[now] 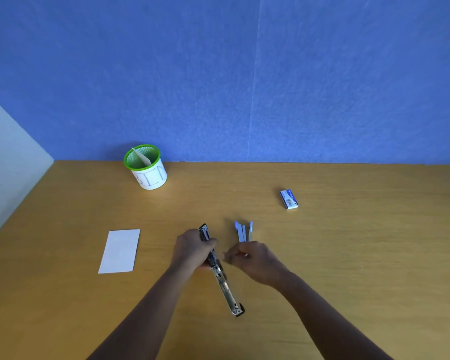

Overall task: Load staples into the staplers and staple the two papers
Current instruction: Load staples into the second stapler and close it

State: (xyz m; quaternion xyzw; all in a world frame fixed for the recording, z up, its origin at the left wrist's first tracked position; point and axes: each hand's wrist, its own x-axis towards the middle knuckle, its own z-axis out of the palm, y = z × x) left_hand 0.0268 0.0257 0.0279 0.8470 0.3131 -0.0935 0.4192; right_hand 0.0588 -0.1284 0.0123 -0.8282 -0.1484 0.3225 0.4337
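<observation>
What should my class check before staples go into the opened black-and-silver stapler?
1. Black-and-silver metal stapler swung open flat: ok.
2. Left hand grips it: ok.
3. Right hand pinching a staple strip: cannot tell, too blurred.
4. Small blue-and-white staple box on the wooden table: ok.
5. Pale-blue plastic stapler also lying open: ok.
6. Two papers laid out: cannot tell; only one white rectangular sheet shows lying flat.

Green-rimmed mesh cup (145, 167) with white label, white paper (119, 251), black-and-silver stapler (220, 271), pale blue stapler (243, 232), blue-and-white staple box (288, 199), tan wooden table (348, 255), blue wall (244, 74)
</observation>
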